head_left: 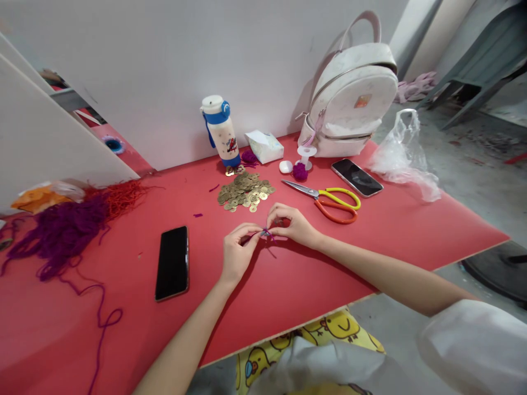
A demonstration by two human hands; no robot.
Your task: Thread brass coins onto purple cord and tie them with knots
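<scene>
My left hand (237, 251) and my right hand (290, 224) meet over the red table (288, 274), fingertips pinched together on a short piece of purple cord (268, 236) whose loose end trails toward me. Whether a coin is threaded on it I cannot tell. A pile of brass coins (245, 192) lies just beyond my hands. Yellow-and-orange-handled scissors (329, 201) lie to the right of the pile.
A black phone (173, 262) lies left of my hands, another phone (356, 176) by a white backpack (349, 93). A water bottle (221, 131), a tissue pack (264, 146), a white spool (306, 154) and a plastic bag (401, 156) stand at the back. Purple yarn (57, 233) and red yarn (121, 195) are heaped at left.
</scene>
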